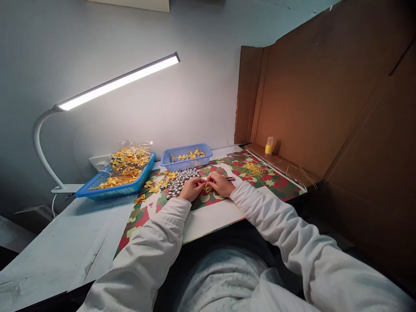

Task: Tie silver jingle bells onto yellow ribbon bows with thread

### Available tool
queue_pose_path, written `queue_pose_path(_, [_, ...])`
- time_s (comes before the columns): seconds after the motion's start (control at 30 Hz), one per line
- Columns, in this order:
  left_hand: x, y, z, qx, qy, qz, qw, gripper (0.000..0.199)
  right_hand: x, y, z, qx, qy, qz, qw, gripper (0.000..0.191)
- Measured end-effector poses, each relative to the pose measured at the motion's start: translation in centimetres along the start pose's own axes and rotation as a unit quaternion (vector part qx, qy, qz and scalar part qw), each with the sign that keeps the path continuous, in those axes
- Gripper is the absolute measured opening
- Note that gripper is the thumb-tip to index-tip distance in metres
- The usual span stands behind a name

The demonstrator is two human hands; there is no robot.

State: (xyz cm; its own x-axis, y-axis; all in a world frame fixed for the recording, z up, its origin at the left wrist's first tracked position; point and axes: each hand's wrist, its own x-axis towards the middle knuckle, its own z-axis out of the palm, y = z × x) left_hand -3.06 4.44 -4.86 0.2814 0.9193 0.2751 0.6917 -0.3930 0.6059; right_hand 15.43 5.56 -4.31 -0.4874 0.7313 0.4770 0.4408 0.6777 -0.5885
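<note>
My left hand [191, 189] and my right hand [221, 184] meet over the patterned sheet, fingertips pinched close together. Between them is a small shiny yellow piece [208, 189], perhaps ribbon or cord; its exact kind is too small to tell. Just beyond my left hand lies a pile of silver jingle bells [182, 178]. Yellow ribbon bows [159, 182] are scattered to the left of the bells. Close to my right fingers lies a small dark and reddish tool [230, 178], partly hidden by the hand.
A blue basket [112, 194] holds yellow bows and a plastic bag. Behind the bells stands a smaller blue basket [186, 164] with bows. Yellow cords [253, 170] lie right, near a yellow-filled bottle [269, 146]. A lamp [120, 82] hangs above; a cardboard wall [325, 95] closes the right.
</note>
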Motion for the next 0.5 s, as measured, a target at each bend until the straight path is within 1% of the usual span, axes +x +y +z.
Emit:
queue_pose_path(0.23, [-0.13,0.13,-0.11,-0.001,0.016,0.002,1.0,0.027,0.07,0.15,-0.01,0.02,0.0,-0.004,1.0,0.008])
queue_pose_path(0.4, [-0.2,0.3,-0.55,0.001,0.073,-0.02,0.997,0.027,0.06,0.03,-0.15,0.038,-0.002,-0.001,0.999,0.01])
queue_pose_path(0.5, [-0.31,0.66,-0.83,0.0,0.099,-0.019,0.995,0.027,0.05,-0.15,-0.24,0.055,-0.003,0.003,0.998,0.01])
